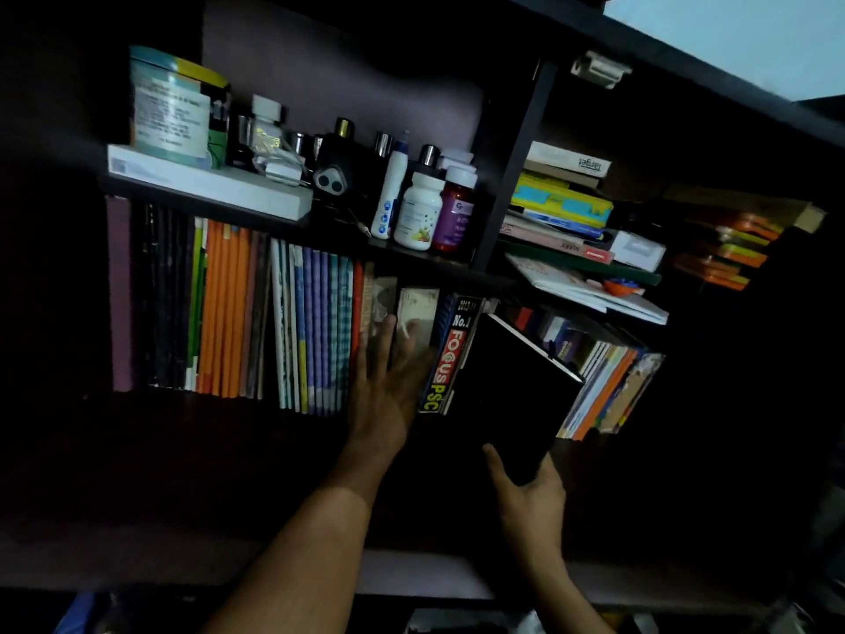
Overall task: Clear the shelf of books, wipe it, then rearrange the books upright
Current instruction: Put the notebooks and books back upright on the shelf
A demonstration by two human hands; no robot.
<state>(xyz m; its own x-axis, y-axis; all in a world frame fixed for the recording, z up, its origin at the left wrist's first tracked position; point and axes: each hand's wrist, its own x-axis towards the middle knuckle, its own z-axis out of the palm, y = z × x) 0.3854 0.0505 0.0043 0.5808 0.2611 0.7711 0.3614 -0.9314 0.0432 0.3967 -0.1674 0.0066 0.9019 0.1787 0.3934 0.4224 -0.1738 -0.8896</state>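
Note:
A dark wooden shelf (pixel 219 432) carries a long row of upright books (pixel 237 313): black, orange, blue and white spines. My left hand (pixel 388 391) lies flat with fingers spread against the spines in the middle of the row, beside a black book marked FOCUS PSC (pixel 446 359). In my right hand (pixel 532 501) is a black hardcover book (pixel 516 395), gripped at its lower corner and tilted to the right in front of the row. Further right, more books (pixel 608 391) lean on the same shelf.
The shelf above holds bottles and jars (pixel 418 208), a large tin (pixel 171 102) and a white box (pixel 205 180). To the right, books (pixel 562 199) lie stacked flat in another compartment, with orange items (pixel 736 249) beyond. A dark divider (pixel 516 176) separates the compartments.

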